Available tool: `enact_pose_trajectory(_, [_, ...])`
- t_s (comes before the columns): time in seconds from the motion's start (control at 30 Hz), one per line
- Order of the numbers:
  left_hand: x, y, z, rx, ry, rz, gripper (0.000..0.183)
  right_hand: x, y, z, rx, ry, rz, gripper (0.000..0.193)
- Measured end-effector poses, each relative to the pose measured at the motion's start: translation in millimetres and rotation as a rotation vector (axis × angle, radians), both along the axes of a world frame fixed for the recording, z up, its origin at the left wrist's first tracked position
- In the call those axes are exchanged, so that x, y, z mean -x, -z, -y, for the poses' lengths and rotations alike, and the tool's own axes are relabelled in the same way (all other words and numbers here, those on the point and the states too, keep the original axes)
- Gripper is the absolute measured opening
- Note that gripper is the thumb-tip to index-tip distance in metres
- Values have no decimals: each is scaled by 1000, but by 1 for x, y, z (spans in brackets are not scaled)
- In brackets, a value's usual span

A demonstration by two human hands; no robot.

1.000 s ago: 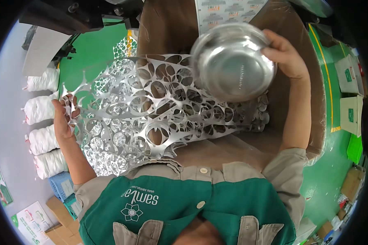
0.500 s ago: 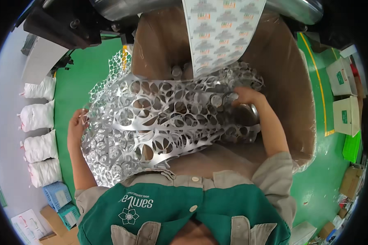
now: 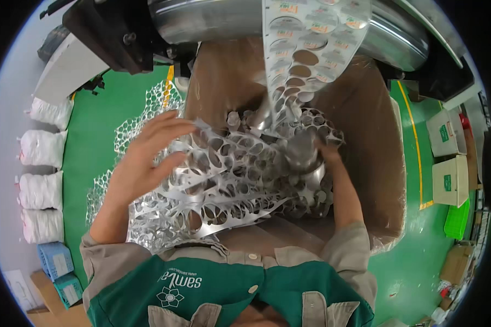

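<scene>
A tangled heap of silvery perforated foil sheet (image 3: 218,177), full of round holes, spreads across the near side of a large brown bin and spills over its left edge. My left hand (image 3: 144,161) hovers over the heap's left part, fingers stretched and thumb apart, fingertips close to a sheet's edge. In the bin, my right hand (image 3: 328,151) is at the heap's right side, beside shiny round foil pieces (image 3: 301,150); its fingers are smeared by motion. A printed foil strip (image 3: 313,41) hangs from above into the bin, its lower part punched with round holes.
A lined brown bin (image 3: 373,163) stands before me under a steel roller (image 3: 213,22) with black mounts. White bags (image 3: 42,147) line the left wall. Pale crates (image 3: 450,180) and a green basket (image 3: 457,215) stand on the right.
My left hand has risen and moved right, off the sheet's left edge. The right hand has moved lower. The hanging strip now reaches deeper, with punched holes showing.
</scene>
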State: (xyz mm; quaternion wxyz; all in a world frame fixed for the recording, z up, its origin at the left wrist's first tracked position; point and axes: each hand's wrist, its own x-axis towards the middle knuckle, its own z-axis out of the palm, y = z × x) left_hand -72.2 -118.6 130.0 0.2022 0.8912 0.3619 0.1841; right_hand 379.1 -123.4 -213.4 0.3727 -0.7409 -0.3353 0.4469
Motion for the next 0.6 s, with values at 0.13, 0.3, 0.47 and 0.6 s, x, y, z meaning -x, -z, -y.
enact_pose_trajectory(0.13, [-51, 51, -34, -326, 168, -388, 69, 23, 0, 11, 299, -812, 559, 51])
enact_pose_trajectory(0.3, [-93, 93, -39, 498, 306, -1001, 93, 50, -70, -13, 236, -970, 793, 38])
enact_pose_trajectory(0.47, [-85, 98, 12, 318, 819, -852, 64, 70, -172, -23, -45, -897, 1035, 42])
enact_pose_trajectory(0.6, [-56, 24, 7, 342, 395, -411, 44, 55, -266, -15, -350, -764, 242, 46])
